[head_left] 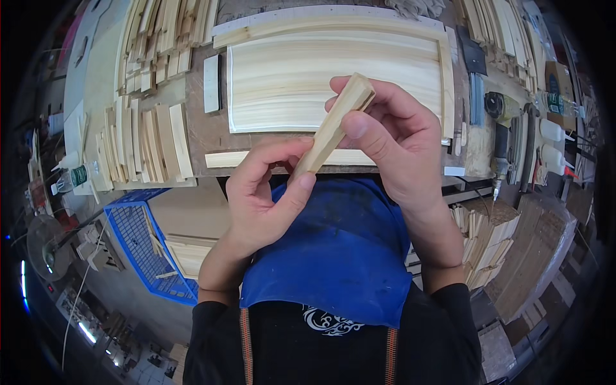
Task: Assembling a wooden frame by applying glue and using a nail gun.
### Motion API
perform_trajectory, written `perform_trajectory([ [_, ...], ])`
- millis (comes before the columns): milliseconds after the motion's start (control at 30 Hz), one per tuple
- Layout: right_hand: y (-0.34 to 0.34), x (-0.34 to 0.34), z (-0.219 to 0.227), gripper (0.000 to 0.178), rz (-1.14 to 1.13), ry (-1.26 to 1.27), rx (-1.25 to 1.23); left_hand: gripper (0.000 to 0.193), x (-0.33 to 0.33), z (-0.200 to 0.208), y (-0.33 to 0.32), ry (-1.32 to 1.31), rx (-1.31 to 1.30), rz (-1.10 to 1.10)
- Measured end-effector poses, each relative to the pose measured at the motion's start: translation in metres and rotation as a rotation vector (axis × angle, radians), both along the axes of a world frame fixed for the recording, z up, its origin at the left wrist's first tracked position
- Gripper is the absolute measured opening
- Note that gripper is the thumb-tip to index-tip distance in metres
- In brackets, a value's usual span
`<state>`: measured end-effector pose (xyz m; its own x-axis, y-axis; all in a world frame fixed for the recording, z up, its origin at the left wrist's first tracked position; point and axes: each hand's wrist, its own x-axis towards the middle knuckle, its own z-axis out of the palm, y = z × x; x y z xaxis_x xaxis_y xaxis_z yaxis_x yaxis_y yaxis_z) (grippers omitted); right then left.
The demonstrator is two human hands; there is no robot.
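Between both hands I hold a short wooden strip (330, 131), tilted with its upper end to the right. My left hand (266, 186) pinches its lower end between thumb and fingers. Near the upper end, my right hand (398, 138) grips it with the thumb on top. Behind the strip on the workbench lies a pale wooden panel (282, 83), with white lines along its left and lower edges. Wooden strips (333, 25) run along its far and right sides. Another loose wooden strip (224, 159) lies along the near bench edge, partly hidden by my hands.
Stacks of wooden strips (144, 138) stand at the left, with more wood (507, 25) at the far right. A power drill (500, 109) and white bottles (552, 131) lie right. A blue plastic crate (131, 237) is below left; a wrapped board stack (532, 256) stands lower right.
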<state>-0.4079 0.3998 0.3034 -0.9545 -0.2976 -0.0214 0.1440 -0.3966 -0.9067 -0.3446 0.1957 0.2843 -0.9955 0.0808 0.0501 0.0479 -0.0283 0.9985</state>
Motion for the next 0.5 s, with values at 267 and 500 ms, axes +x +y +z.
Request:
perform_trajectory([
  [267, 0.003, -0.003, -0.013, 0.045, 0.099, 0.039, -0.038, 0.052, 0.003, 0.007, -0.004, 0.174, -0.299, 0.037],
  [500, -0.009, -0.013, -0.011, 0.045, 0.094, 0.077, -0.053, 0.054, -0.007, 0.001, -0.001, 0.448, -0.572, 0.159],
])
